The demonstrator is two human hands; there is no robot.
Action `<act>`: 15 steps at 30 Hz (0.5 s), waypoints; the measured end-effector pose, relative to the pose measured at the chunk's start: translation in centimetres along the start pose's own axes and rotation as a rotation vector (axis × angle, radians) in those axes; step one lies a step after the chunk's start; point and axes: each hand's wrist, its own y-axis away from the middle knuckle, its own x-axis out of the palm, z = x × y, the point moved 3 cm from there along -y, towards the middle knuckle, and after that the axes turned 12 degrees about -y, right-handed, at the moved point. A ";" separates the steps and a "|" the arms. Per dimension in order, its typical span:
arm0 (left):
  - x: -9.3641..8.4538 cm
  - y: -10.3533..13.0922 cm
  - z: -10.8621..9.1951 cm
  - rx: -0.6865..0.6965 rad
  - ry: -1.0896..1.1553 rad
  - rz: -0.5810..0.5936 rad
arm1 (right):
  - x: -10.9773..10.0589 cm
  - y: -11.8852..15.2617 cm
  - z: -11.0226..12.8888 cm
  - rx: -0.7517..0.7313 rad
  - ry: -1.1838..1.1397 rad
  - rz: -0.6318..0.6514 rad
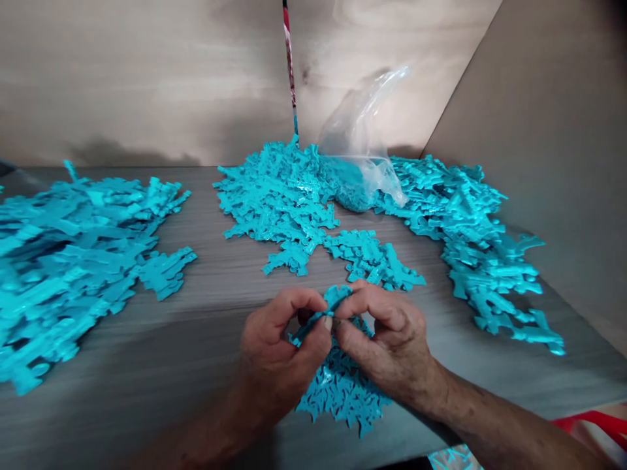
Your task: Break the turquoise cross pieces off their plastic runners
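My left hand (291,346) and my right hand (386,333) meet at the middle front of the table. Between their fingertips they pinch a turquoise, puzzle-like piece (337,297), knobbed along its edge. Thumbs and forefingers of both hands are closed on it. Whether it is one piece or a few joined ones I cannot tell. Directly below lies a heap of small, jagged turquoise pieces (343,395), partly covered by my hands. Just beyond the hands is a small group of flat, interlocking-shaped turquoise pieces (375,258).
Large heaps of turquoise pieces lie at the left (73,254), centre back (279,189) and right (470,228) of the grey wood-grain table (206,346). A clear plastic bag (365,140) with turquoise pieces stands at the back. A thin patterned stick (290,68) rises behind the centre heap. Panels (147,72) enclose the table.
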 end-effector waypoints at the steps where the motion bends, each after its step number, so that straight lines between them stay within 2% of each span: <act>1: 0.0 0.0 0.1 -0.002 0.005 0.005 | 0.0 0.0 -0.1 0.006 0.002 0.005; 15: 0.2 -0.3 0.0 -0.004 0.016 0.038 | 0.1 0.5 -0.7 0.089 -0.055 0.038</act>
